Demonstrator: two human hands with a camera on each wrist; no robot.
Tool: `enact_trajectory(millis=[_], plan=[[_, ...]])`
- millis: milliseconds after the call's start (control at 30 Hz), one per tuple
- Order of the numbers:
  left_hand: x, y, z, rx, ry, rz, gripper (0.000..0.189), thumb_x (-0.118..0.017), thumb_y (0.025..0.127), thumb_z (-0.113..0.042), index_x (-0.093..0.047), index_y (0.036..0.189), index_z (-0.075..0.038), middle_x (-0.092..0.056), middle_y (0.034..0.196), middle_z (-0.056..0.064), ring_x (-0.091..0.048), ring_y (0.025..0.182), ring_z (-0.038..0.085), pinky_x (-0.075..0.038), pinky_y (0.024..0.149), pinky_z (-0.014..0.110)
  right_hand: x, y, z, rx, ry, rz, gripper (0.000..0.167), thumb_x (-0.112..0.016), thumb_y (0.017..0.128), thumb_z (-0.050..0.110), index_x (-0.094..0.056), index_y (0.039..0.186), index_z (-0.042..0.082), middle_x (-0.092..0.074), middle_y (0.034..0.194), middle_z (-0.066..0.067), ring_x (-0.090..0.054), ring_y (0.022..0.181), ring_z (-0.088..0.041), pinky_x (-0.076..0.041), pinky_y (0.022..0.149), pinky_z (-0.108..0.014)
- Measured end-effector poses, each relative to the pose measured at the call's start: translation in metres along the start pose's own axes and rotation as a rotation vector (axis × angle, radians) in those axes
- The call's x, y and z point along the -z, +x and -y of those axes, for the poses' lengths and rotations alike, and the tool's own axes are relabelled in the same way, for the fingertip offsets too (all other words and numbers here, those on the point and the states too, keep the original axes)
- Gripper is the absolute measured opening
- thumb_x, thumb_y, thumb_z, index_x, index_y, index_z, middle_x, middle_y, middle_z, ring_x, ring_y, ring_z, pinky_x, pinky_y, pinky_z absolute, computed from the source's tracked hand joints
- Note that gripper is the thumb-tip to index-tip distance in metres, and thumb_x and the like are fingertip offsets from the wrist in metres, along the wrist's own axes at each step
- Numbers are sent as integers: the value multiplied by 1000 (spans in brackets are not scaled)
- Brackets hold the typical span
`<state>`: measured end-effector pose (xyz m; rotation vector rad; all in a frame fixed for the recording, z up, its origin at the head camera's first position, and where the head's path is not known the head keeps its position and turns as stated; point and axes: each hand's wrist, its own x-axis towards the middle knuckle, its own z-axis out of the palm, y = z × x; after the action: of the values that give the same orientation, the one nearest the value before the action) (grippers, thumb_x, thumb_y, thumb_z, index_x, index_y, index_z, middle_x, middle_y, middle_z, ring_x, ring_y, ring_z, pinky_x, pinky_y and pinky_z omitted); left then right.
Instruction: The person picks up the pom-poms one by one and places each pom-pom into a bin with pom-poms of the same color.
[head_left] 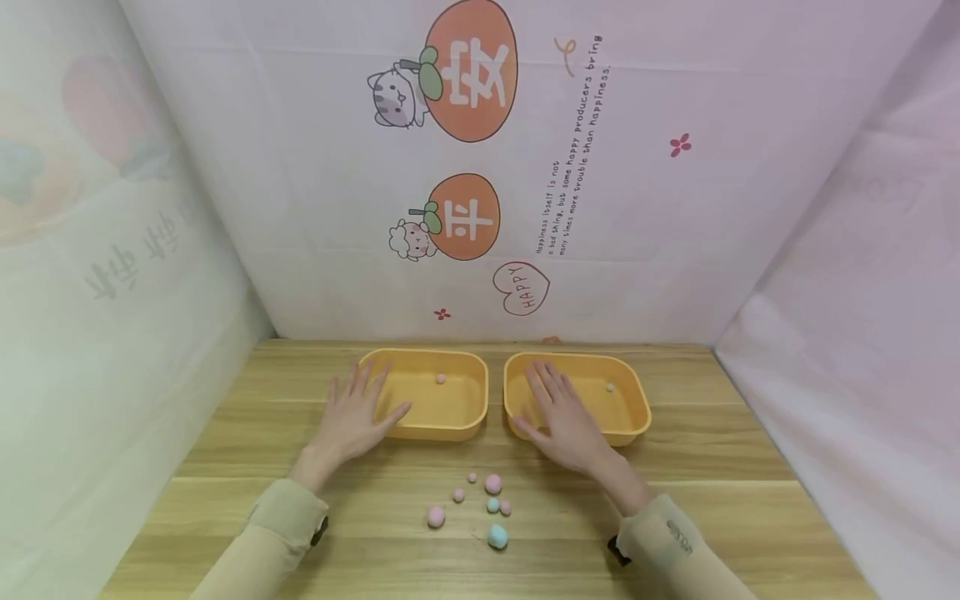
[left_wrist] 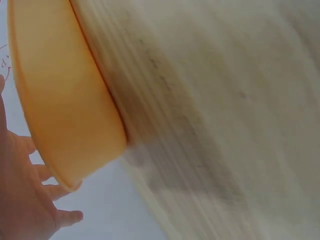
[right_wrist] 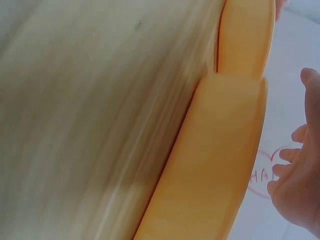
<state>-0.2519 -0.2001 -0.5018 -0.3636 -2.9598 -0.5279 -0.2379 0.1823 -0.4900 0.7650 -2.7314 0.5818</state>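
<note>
Two yellow plastic trays stand side by side, the left tray (head_left: 438, 433) and the right tray (head_left: 630, 433). My left hand (head_left: 352, 423) has its fingers spread over the left end of the left tray; whether it touches the rim I cannot tell. Above the left part of the right tray, my right hand (head_left: 566, 427) extends straight fingers and holds nothing. A small pink ball (head_left: 441, 378) lies in the left tray, a tiny pale ball (head_left: 610, 387) in the right one. Nearer me on the table are several pink balls (head_left: 436, 517) and two light-blue balls (head_left: 497, 536).
The trays and balls are on a wood-grain table (head_left: 360, 542). Behind its far edge rises a white printed cloth (head_left: 322, 208), with more white cloth (head_left: 840, 333) along the right side and the left side.
</note>
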Motion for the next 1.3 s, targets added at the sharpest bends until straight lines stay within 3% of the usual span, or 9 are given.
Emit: enact_trajectory(millis=[233, 500, 633, 900, 1133, 1300], plan=[[-7, 0, 11, 14, 21, 22, 98, -47, 108, -71, -20, 176, -5, -11, 184, 26, -9, 171, 50, -8, 135, 77, -4, -8, 22, 87, 19, 20, 88, -73, 104, 35, -31, 169, -7, -33, 175, -33, -31, 164, -54, -26, 134, -70], [-10, -1, 20, 8, 26, 17, 105, -46, 108, -71, -16, 173, 5, -9, 182, 31, -13, 171, 50, -11, 138, 71, -8, -17, 41, 149, 37, 98, 90, -71, 106, 40, -27, 172, -3, -28, 179, -27, -30, 167, -46, -25, 136, -62], [-9, -1, 20, 4, 34, 17, 106, -47, 108, -69, -17, 172, 9, -9, 182, 32, -13, 171, 50, -13, 139, 68, -8, -21, 50, 197, 73, 95, 88, -74, 105, 39, -33, 170, -4, -35, 176, -27, -39, 163, -45, -31, 134, -60], [-9, -2, 20, 1, 33, 24, 105, -49, 108, -68, -20, 171, 10, -13, 181, 33, -12, 171, 49, -13, 140, 65, -10, -28, 76, 245, 128, 155, 69, -72, 107, 39, -51, 162, 2, -58, 161, -21, -61, 145, -39, -55, 119, -58], [-13, -1, 23, -2, 45, 17, 105, -48, 108, -69, -20, 171, 10, -13, 181, 33, -13, 171, 48, -15, 140, 64, -23, -30, 89, 267, 120, 224, 54, -68, 110, 35, -61, 153, 3, -65, 154, -16, -63, 143, -33, -56, 117, -56], [-14, 1, 24, 1, 49, 17, 105, -46, 108, -71, -21, 171, 9, -12, 182, 31, -13, 172, 48, -15, 140, 64, -35, -32, 94, 332, 52, 210, 51, -63, 112, 37, -61, 152, 6, -67, 150, -13, -63, 142, -32, -53, 119, -60]])
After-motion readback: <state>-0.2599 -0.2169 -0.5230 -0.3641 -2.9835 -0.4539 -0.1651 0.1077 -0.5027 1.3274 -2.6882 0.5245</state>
